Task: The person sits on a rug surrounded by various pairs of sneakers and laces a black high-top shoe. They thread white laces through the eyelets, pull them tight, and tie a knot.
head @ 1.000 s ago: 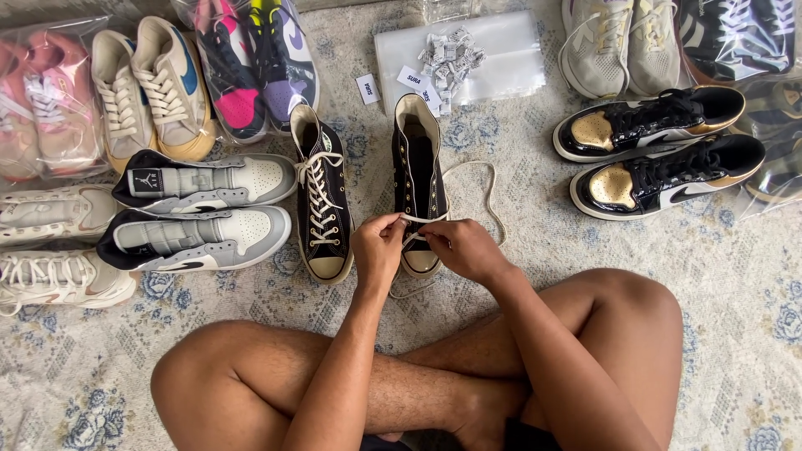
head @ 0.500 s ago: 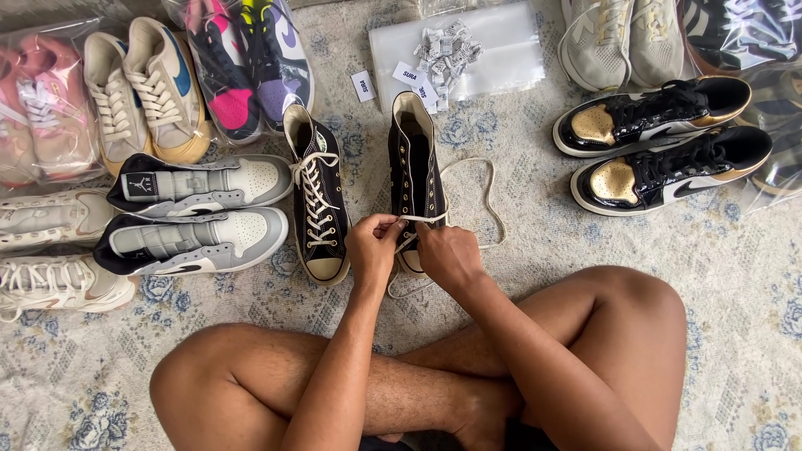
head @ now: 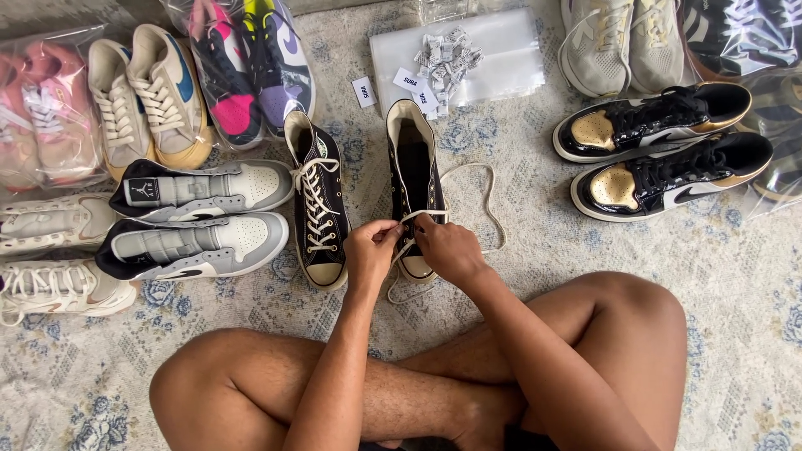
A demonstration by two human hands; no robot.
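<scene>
Moved: both hands have slid down toward the toe since a second ago
Laced shoe [head: 318, 209]: lying just left, untouched
Left hand [head: 372, 250]: pinching the white lace [head: 468, 179]
Black high-top [head: 416, 179]: on the floral rug [head: 735, 276], between the hands
Right hand [head: 447, 248]: fingers pinched on that lace

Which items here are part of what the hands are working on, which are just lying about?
In hand:
- left hand and right hand, each pinching the cream shoelace
- unlaced black canvas high-top shoe
- its laced black high-top mate

Lying about:
- grey-and-white strapped sneakers
- black-and-gold glossy sneakers
- clear plastic bag with paper tags
- bagged pink sneakers
</scene>
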